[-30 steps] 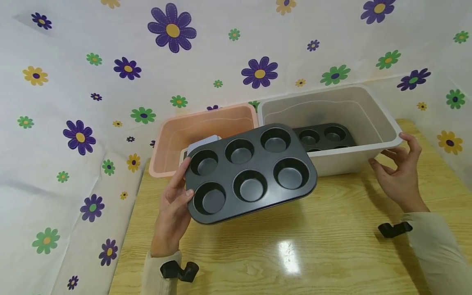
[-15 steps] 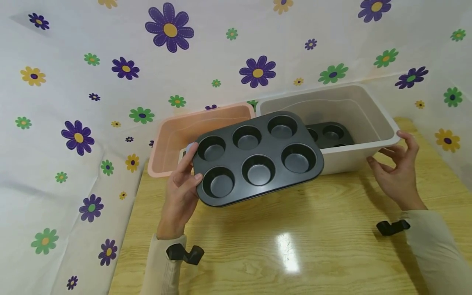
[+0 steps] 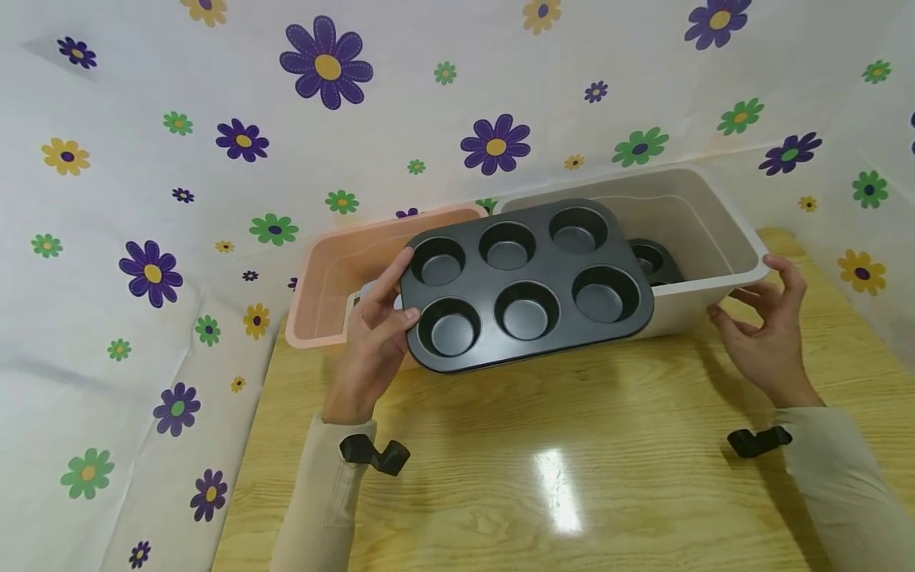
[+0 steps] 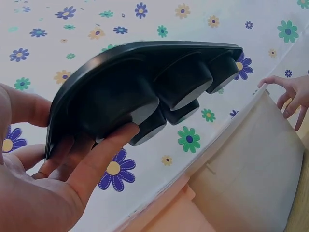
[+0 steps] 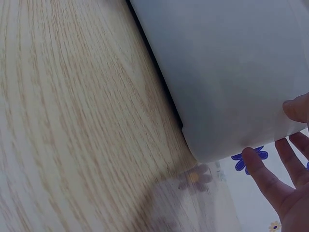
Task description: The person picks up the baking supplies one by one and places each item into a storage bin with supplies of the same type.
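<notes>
My left hand [image 3: 372,349] grips the left end of a dark six-cup muffin pan [image 3: 475,310], thumb on top and fingers beneath, as the underside of the pan [image 4: 116,92] in the left wrist view shows. The pan is held tilted in the air, over the front left part of a white plastic bin [image 3: 708,238]. Inside that bin lies a second dark muffin pan [image 3: 665,266], mostly hidden by the first. My right hand [image 3: 772,342] holds the bin's front right corner, index finger at the rim and thumb against the front wall.
Left of the white bin stands a pink bin [image 3: 322,294] with a pale, partly hidden thing in it. Both bins stand on a wood-grain table [image 3: 486,492] against a flower-patterned cloth [image 3: 400,95].
My left hand has moved the muffin pan right and away from me, covering more of the white bin and the pan inside. The right hand has stayed at the bin's corner.
</notes>
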A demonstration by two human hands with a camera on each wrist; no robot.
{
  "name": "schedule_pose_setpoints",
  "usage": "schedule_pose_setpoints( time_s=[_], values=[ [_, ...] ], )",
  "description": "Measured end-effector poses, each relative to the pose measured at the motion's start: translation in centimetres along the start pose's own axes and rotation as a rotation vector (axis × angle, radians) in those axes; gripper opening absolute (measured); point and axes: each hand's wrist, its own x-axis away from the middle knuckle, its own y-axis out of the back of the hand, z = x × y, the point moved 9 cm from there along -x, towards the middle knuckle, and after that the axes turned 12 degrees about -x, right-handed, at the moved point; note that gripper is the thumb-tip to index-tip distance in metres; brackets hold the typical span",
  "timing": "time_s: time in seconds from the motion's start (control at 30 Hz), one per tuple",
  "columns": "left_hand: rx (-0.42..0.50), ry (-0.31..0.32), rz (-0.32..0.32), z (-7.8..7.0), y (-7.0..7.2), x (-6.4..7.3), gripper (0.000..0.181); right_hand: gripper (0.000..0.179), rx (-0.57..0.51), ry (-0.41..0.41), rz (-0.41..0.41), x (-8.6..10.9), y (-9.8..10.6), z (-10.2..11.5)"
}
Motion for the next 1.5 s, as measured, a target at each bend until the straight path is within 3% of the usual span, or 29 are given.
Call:
schedule_pose_setpoints(
  time_s=[0.33, 0.6, 1.3, 1.5],
  values=[
    [-0.016, 0.012, 0.055, -0.1, -2.0, -2.4, 0.076, 0.091, -0.018, 0.023, -0.006, -0.1, -0.3, 0.4],
    [0.007, 0.047, 0.082, 0.6, -3.1, -4.4, 0.074, 0.091, -0.015, 0.036, 0.004, -0.1, -0.3, 0.3],
    [0.009, 0.121, 0.082, 2.1, -6.4, -8.6, 0.074, 0.092, 0.01, 0.039, 0.003, 0.0, 0.1, 0.4],
    [-0.035, 0.157, 0.048, 2.5, -7.2, -9.7, 0.073, 0.091, -0.003, 0.033, 0.0, 0.0, 0.0, 0.4]
  ],
)
